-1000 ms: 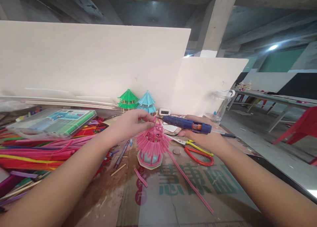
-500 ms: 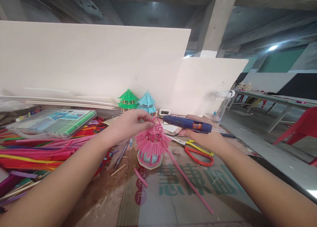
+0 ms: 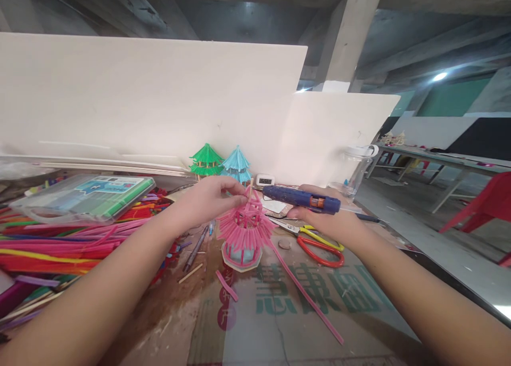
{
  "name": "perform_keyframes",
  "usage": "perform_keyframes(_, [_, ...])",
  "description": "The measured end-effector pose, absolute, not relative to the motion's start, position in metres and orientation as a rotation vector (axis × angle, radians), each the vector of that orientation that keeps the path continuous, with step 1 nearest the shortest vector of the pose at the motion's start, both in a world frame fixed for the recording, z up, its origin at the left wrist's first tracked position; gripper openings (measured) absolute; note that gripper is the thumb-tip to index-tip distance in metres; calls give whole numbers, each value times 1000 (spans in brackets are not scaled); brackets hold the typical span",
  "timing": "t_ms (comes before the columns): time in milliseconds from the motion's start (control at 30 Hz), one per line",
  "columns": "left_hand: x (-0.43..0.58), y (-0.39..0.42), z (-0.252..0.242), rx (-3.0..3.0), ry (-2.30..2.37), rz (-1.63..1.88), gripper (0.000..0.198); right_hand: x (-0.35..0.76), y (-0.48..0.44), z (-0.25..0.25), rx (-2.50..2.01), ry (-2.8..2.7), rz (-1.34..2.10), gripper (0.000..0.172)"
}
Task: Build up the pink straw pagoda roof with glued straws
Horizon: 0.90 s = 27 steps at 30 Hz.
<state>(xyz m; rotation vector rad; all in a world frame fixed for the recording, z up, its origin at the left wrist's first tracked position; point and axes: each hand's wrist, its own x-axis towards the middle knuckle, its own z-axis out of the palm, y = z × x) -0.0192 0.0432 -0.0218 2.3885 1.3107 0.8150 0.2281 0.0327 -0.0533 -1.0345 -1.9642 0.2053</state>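
Observation:
A pink model pavilion (image 3: 245, 230), built of fuzzy pipe cleaner pieces on a pale polygonal base, stands on the cardboard in front of me. The fingers of my left hand (image 3: 223, 193) pinch the top of its frame from the left. In my right hand (image 3: 319, 211) is a blue hot glue gun (image 3: 301, 199), lying sideways with its nozzle just right of the pavilion's top. A long pink pipe cleaner (image 3: 307, 297) stretches from near the base toward the lower right. One short pink pipe cleaner piece (image 3: 227, 286) lies in front.
Scissors (image 3: 321, 251) with red and yellow handles lie beneath my right hand. Heaped pipe cleaners (image 3: 59, 246) and a clear plastic case (image 3: 85, 198) fill the left side. Green (image 3: 206, 161) and light blue (image 3: 237, 163) pavilions, a small digital clock (image 3: 264, 180) and a clear jug (image 3: 353, 171) stand behind.
Both hands have barely moved. The glue gun has shifted very slightly to the left, and the pavilion stays in place.

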Motion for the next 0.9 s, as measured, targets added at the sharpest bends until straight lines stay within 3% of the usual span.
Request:
perform_keyframes(200, [-20, 44, -21, 2394, 1290, 847, 27, 230, 31, -51, -1034, -1926, 258, 27])
perform_keyframes(467, [-28, 49, -20, 2358, 1349, 801, 30, 247, 30, -43, -816, -2174, 658, 36])
perform_keyframes(600, [-34, 52, -18, 2367, 1310, 730, 32, 242, 28, -45, -787, -2231, 589, 46])
perform_keyframes(900, [-34, 52, -20, 2383, 1307, 704, 31, 234, 30, -53, -835, -2163, 381, 32])
